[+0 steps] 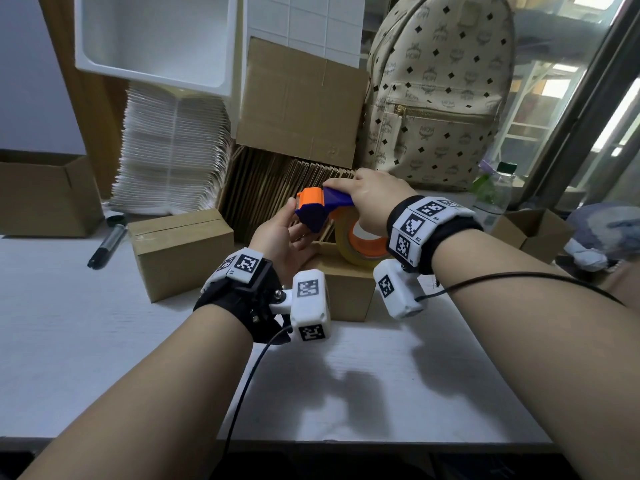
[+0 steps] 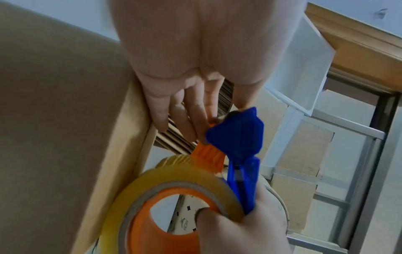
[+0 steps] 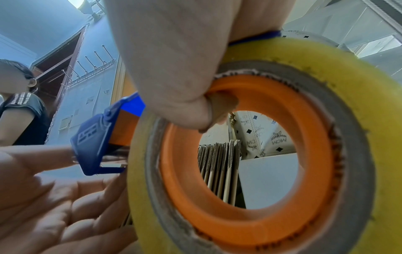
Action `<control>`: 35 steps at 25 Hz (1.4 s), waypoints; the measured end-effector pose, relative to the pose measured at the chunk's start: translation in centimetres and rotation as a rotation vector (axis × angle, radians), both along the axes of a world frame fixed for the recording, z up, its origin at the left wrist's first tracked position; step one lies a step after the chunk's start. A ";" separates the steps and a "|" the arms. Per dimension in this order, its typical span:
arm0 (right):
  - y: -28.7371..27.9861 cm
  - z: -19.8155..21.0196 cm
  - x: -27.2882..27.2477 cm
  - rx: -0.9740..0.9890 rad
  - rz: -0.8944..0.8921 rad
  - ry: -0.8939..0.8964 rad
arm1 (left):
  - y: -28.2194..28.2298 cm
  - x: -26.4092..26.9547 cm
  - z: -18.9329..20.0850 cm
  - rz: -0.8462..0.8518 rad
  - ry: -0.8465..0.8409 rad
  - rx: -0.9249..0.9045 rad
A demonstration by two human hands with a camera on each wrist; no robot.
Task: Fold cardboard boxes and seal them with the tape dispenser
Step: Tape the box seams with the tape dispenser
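Note:
My right hand (image 1: 370, 199) grips the blue and orange tape dispenser (image 1: 318, 206) by its handle, one finger hooked into the orange core of the yellowish tape roll (image 1: 349, 247). It holds the dispenser just above a small closed cardboard box (image 1: 349, 292). My left hand (image 1: 280, 237) is at the dispenser's front end, thumb on the orange head and fingers beneath it. The left wrist view shows the thumb and forefinger of that left hand (image 2: 195, 51) pinching the dispenser (image 2: 237, 137) at its cutter. No tape end is visible. In the right wrist view the tape roll (image 3: 359, 120) fills the frame.
A second closed box (image 1: 180, 251) stands to the left on the white table (image 1: 104, 358), a black marker (image 1: 107, 245) beside it. Flat cardboard blanks (image 1: 277, 188), a patterned backpack (image 1: 440, 98), a white stack (image 1: 173, 150) and open boxes (image 1: 45, 195) (image 1: 530, 230) line the back.

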State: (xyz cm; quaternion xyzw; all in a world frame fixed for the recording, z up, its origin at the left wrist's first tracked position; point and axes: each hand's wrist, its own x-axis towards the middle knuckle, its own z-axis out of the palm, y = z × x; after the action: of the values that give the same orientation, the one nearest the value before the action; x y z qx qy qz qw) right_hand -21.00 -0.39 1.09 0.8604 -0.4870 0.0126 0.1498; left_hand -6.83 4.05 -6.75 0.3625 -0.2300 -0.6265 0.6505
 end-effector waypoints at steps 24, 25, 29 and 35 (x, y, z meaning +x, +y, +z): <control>-0.6 0.1 -1.0 0.040 0.012 -0.095 | 0.1 -0.7 1.1 0.121 -0.186 -0.070; -0.6 0.2 -1.1 0.046 0.010 -0.108 | 0.1 -0.9 1.0 0.147 -0.226 -0.094; -0.9 0.1 -1.4 0.052 0.004 -0.149 | -0.8 -1.4 0.5 0.254 -0.389 -0.163; -1.4 0.0 -2.4 0.084 -0.010 -0.235 | -0.8 -1.8 0.1 0.168 -0.526 -0.221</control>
State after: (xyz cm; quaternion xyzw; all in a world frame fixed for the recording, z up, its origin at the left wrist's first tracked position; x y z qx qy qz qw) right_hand -23.42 -1.82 1.06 0.8560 -0.5056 0.0922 0.0557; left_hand -8.58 3.25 -6.70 0.4569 -0.4268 -0.4263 0.6537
